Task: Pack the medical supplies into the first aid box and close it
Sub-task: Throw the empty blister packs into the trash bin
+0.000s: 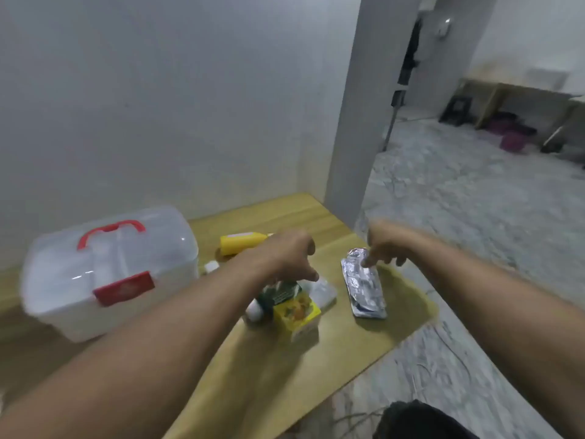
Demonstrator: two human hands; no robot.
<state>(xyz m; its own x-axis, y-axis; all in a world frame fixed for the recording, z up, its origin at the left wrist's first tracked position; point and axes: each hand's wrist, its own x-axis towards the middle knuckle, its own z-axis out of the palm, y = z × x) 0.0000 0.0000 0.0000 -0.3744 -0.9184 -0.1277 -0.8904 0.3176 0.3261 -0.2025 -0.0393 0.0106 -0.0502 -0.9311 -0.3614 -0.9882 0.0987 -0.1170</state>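
Observation:
The first aid box point(107, 274) is clear plastic with a red handle and red latch, lid down, at the table's left. A yellow bottle point(242, 243) lies behind my left hand point(286, 256). That hand hovers with loosely curled fingers over a dark green pack point(281, 291), a yellow box point(296, 313), a white roll point(254, 310) and a clear packet point(323, 291). Further right, my right hand point(384, 245) points a fingertip onto the top end of a silver foil blister strip point(364, 283). The image is blurred by motion.
The wooden table point(269, 369) ends in an edge just right of the foil strip, with grey marbled floor point(474, 217) beyond. A small white cap point(211, 267) lies beside the box. White wall stands right behind the table, and a pillar point(357, 122) rises at the far corner.

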